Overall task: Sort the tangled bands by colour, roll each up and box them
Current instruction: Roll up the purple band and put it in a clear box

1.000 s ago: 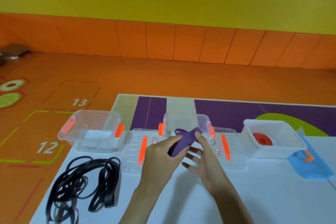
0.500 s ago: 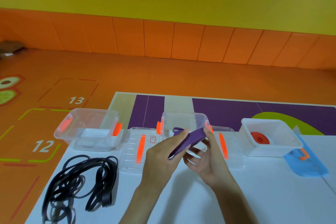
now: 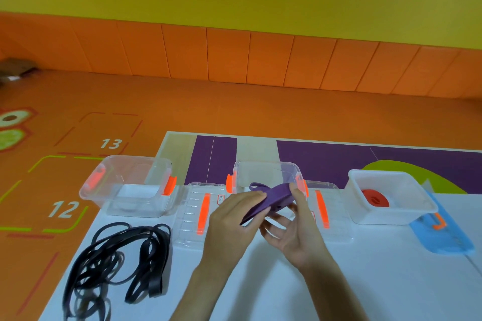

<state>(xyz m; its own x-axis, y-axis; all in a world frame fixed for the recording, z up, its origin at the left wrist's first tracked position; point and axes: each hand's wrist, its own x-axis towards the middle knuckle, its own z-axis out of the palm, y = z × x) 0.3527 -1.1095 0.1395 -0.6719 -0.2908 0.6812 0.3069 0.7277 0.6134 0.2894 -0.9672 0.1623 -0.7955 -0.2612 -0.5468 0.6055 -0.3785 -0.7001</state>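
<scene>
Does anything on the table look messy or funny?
Only the black bands: they lie in a tangled heap on the table's left side, unrolled and unboxed. The red band sits rolled in its box; the left hand and right hand hold the purple band.

Purple band (image 3: 271,197) in front of clear middle box (image 3: 266,172) with orange latches (image 3: 229,183); black bands (image 3: 117,263) left of that box; red roll (image 3: 375,198) in white box (image 3: 407,214) right of it.

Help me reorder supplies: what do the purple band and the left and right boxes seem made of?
Purple band: probably rubber or latex, matt; it bends flat and limp. Left box: clear hard plastic, glossy; the floor shows through its walls. Right box: milky plastic; walls hide what's behind.
</scene>
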